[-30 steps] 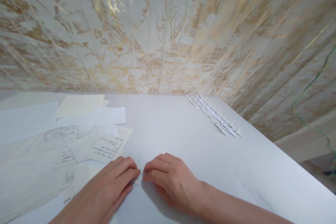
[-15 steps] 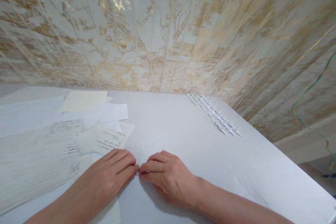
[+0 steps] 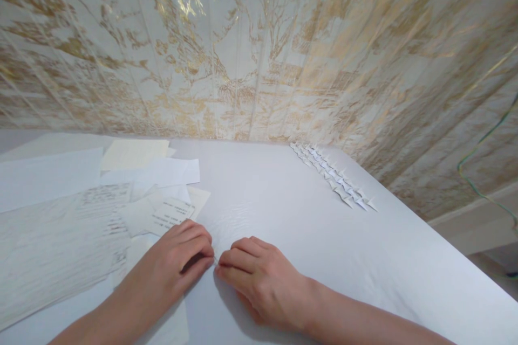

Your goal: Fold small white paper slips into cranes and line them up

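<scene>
My left hand and my right hand meet low in the middle of the view, fingertips almost touching. Both are closed in a pinch. Between them shows a tiny sliver of a small piece of paper, pale and mostly covered by the fingers, so its folds cannot be made out. The left thumb and forefinger press together at their tips, with a gap behind them. My right fingers are bunched close together, resting low over the white table. Printed paper scraps lie just beyond my left hand.
Large handwritten sheets and blank paper pieces overlap across the left side. Rows of several small folded paper cranes stand at the back right, near the table's edge. Behind is a gold-patterned wall; a green cord hangs at right.
My left hand's knuckles have risen, opening a gap between thumb and forefinger behind the pinched tips. The right hand has shifted very slightly. The whole view has drifted a little.
</scene>
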A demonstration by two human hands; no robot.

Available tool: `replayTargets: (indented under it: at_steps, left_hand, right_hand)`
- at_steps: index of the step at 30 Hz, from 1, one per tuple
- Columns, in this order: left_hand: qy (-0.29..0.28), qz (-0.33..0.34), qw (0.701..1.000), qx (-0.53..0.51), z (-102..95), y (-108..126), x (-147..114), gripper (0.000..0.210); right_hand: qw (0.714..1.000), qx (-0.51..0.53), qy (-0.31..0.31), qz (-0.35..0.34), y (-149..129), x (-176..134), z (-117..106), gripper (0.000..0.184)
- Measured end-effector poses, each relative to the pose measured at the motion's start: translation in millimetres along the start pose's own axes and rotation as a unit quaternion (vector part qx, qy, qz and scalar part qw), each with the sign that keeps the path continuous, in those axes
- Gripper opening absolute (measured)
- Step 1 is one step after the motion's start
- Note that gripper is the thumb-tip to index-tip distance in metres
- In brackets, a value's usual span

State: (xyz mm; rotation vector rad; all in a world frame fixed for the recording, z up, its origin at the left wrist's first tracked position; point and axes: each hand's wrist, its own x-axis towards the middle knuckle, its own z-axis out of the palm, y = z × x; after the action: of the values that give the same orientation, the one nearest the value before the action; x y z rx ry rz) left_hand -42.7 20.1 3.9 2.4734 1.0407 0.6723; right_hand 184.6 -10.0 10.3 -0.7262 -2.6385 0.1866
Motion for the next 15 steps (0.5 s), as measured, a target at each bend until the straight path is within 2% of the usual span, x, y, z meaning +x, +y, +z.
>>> replayTargets:
  at_steps: [6, 10, 15]
  left_hand:
    - [-0.042, 0.003, 0.999, 0.014, -2.4, 1.6, 4.8, 0.021]
    - [-0.025, -0.015, 1.000, 0.006, 2.6, 2.7, 5.9, 0.019]
    - [-0.019, -0.012, 1.000, -0.004, 5.8, 2.3, 7.6, 0.019]
  right_hand:
    - [1.000, 0.011, -0.019, 0.022, -2.4, 2.4, 1.8, 0.020]
    - [0.999, 0.017, -0.031, 0.022, -1.9, 3.2, -1.0, 0.021]
    - [1.000, 0.024, -0.012, 0.015, -1.6, 2.1, -1.6, 0.023]
